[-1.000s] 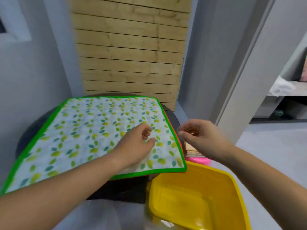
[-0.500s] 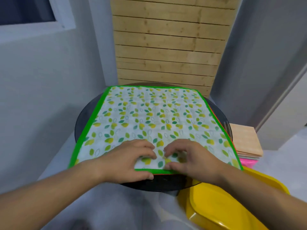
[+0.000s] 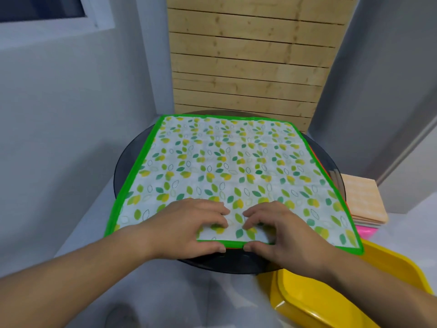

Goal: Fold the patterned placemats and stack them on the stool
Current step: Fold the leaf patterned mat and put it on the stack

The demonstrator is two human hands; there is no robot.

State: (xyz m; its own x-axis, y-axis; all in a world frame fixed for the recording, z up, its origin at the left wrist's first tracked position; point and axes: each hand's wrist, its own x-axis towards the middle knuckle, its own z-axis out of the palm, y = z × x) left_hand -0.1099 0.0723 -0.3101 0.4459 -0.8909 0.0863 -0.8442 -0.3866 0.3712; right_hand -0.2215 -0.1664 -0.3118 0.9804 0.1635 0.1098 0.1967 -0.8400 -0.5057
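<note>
A leaf-patterned placemat [image 3: 227,166] with a bright green border lies flat on a dark round table [image 3: 127,159]. An orange-edged mat peeks out beneath its right side [image 3: 318,159]. My left hand [image 3: 189,227] and my right hand [image 3: 281,230] sit side by side at the middle of the mat's near edge. Each hand has its fingers curled on top and its thumb under the green border, pinching the edge. To the right, folded orange and pale placemats [image 3: 364,202] are stacked on a pink stool [image 3: 365,232].
A yellow plastic tub [image 3: 331,290] stands at the lower right, close to my right forearm. A wooden slat panel [image 3: 250,62] rises behind the table. Grey walls close in on the left and right, with a window at the upper left.
Both hands moved from the mat's right side to the middle of its near edge and now pinch it. The camera view swung left and closer to the table.
</note>
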